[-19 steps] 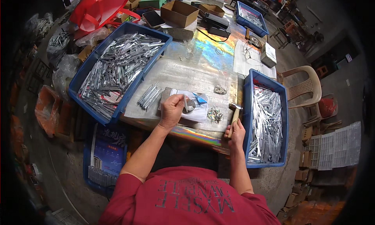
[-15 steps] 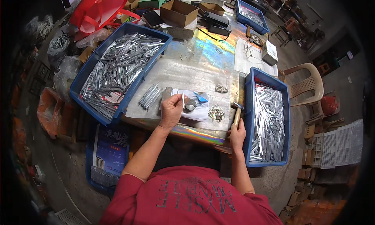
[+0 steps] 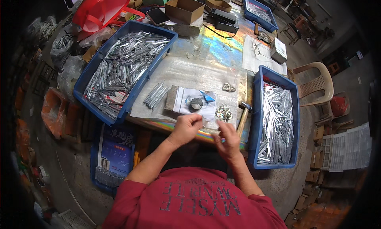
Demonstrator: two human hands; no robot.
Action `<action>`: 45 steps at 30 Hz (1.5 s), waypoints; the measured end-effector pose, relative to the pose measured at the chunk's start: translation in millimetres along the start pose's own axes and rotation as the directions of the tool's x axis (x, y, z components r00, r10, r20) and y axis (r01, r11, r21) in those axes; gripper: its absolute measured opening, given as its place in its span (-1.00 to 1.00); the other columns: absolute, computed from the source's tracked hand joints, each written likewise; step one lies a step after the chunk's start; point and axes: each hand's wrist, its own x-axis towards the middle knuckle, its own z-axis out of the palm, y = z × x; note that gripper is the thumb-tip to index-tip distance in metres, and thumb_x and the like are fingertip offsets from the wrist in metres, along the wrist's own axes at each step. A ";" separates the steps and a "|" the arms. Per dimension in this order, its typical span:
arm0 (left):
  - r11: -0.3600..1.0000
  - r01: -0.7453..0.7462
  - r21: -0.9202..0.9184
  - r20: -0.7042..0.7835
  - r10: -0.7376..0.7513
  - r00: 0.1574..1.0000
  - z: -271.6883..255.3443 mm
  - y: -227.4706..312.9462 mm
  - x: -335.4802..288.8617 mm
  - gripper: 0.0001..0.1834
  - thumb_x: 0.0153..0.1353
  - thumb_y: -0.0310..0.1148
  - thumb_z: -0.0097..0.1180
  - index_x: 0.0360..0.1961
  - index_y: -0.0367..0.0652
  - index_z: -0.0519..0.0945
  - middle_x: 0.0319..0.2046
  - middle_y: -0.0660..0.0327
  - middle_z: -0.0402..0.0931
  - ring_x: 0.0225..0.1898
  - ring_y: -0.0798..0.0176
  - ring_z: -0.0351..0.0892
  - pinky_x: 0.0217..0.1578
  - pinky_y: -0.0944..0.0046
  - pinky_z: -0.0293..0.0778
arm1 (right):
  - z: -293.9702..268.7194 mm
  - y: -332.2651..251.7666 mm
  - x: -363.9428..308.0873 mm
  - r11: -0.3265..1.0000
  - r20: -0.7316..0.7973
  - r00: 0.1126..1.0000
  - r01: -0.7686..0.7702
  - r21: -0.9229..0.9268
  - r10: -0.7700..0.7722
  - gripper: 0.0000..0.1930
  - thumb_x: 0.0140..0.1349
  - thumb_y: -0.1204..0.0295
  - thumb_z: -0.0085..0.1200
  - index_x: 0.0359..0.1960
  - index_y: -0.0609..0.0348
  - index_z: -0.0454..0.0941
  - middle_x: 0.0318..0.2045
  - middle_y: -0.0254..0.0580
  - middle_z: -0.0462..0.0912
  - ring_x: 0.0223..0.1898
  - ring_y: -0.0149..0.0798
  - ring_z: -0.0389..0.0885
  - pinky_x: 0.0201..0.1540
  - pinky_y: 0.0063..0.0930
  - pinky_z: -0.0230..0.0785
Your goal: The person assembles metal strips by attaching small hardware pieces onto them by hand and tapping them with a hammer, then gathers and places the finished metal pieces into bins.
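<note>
Wooden-handled and metal-headed, the hammer (image 3: 243, 121) now lies beside the blue rectangular plastic bin (image 3: 296, 121) — leaving our right hand (image 3: 227, 141) free of it, fingers parted, near our left hand (image 3: 186, 129). The left pinches narrowly — on what, we cannot tell.

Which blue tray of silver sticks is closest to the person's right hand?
The right-hand blue tray, just beside the hammer. The left-hand blue tray and small far tray lie farther from the right hand.
</note>
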 end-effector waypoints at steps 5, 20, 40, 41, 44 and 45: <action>0.982 -0.139 0.128 0.106 0.126 0.986 6.2 12.8 -18.6 -0.88 -0.11 -0.48 0.06 -0.50 -0.28 0.45 -0.59 0.09 0.44 -0.53 0.21 0.46 -0.51 0.33 0.33 | 18.4 -6.3 3.9 0.981 0.049 0.979 0.195 0.023 -0.195 -0.66 -0.22 0.57 0.11 -0.28 0.24 0.42 -0.52 -0.11 0.45 -0.54 -0.14 0.45 -0.53 -0.42 0.31; 0.747 -0.527 0.406 0.079 0.546 0.834 1.0 -2.2 -30.8 -0.90 -0.13 -0.51 0.02 -0.52 -0.24 0.40 -0.57 0.14 0.39 -0.49 0.08 0.40 -0.48 0.21 0.33 | 23.6 -13.9 -4.3 0.784 0.073 0.917 -0.374 0.496 0.391 -0.80 0.11 0.37 -0.08 -0.56 0.25 0.44 -0.73 -0.33 0.38 -0.69 -0.46 0.31 -0.65 -0.61 0.12; 0.443 0.158 0.883 -0.317 0.314 0.895 -112.5 -60.6 20.2 -0.89 -0.11 -0.38 0.05 -0.62 -0.17 0.42 -0.57 0.13 0.39 -0.45 0.09 0.42 -0.46 0.18 0.36 | 28.4 -8.5 -21.6 0.514 0.282 0.816 -0.546 0.662 0.504 -0.79 0.19 0.37 -0.20 -0.28 0.26 0.39 -0.66 -0.42 0.36 -0.70 -0.64 0.18 -0.68 -0.79 0.01; 0.442 0.152 0.884 -0.317 0.328 0.890 -112.9 -59.8 19.8 -0.89 -0.11 -0.38 0.05 -0.62 -0.16 0.41 -0.57 0.13 0.39 -0.46 0.09 0.42 -0.46 0.18 0.36 | 28.0 -7.6 -22.7 0.524 0.285 0.819 -0.545 0.654 0.497 -0.78 0.19 0.37 -0.20 -0.29 0.26 0.40 -0.66 -0.42 0.36 -0.70 -0.64 0.18 -0.68 -0.79 0.00; 0.446 0.140 0.884 -0.320 0.361 0.876 -113.6 -56.2 15.2 -0.89 -0.12 -0.39 0.06 -0.62 -0.16 0.41 -0.58 0.14 0.37 -0.47 0.09 0.41 -0.46 0.18 0.36 | 28.0 -6.5 -25.6 0.519 0.309 0.791 -0.588 0.620 0.528 -0.78 0.19 0.36 -0.21 -0.31 0.25 0.41 -0.66 -0.43 0.35 -0.69 -0.64 0.18 -0.68 -0.79 0.01; 0.453 0.127 0.883 -0.320 0.381 0.867 -114.1 -53.5 13.4 -0.89 -0.13 -0.40 0.07 -0.62 -0.16 0.41 -0.59 0.14 0.37 -0.47 0.09 0.41 -0.47 0.18 0.35 | 28.7 -5.5 -26.6 0.516 0.315 0.794 -0.586 0.624 0.521 -0.78 0.19 0.36 -0.21 -0.31 0.25 0.41 -0.66 -0.43 0.35 -0.69 -0.64 0.18 -0.68 -0.79 0.01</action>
